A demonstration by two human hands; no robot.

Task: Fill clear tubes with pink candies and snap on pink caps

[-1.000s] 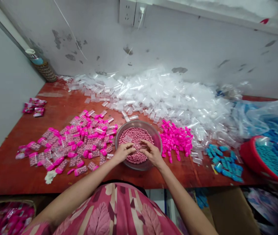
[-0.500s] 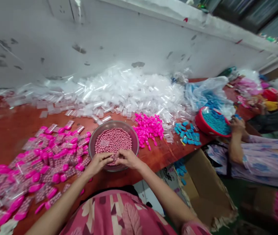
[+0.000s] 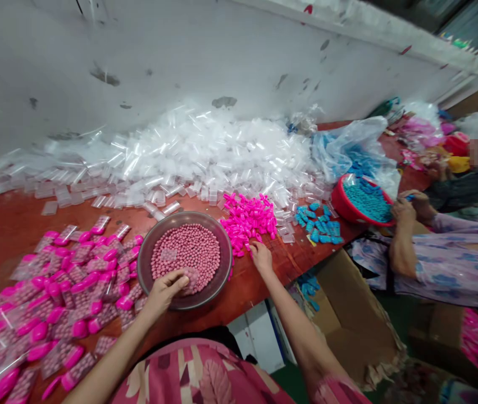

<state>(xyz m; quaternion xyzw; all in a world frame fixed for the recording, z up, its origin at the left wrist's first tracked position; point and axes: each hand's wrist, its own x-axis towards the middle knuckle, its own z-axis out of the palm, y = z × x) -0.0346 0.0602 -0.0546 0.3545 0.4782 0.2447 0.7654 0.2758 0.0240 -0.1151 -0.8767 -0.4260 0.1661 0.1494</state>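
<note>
My left hand is over the near rim of a metal bowl, pinching a small clear plastic case with pink beads in it. The bowl holds loose pink beads, and another clear case lies on top of them. To the right, my right hand is at the near edge of a heap of bright pink caps, its fingertips closed on a pink cap there. Filled, pink-capped cases are piled left of the bowl.
A large heap of clear empty cases runs along the wall. On the right are blue caps and a red basin of blue beads, where another person's hands work. A cardboard box stands below the table edge.
My right hand has left the bowl and moved right to the pink caps. My left hand stays at the bowl with the bead-filled case. The view has shifted slightly.
</note>
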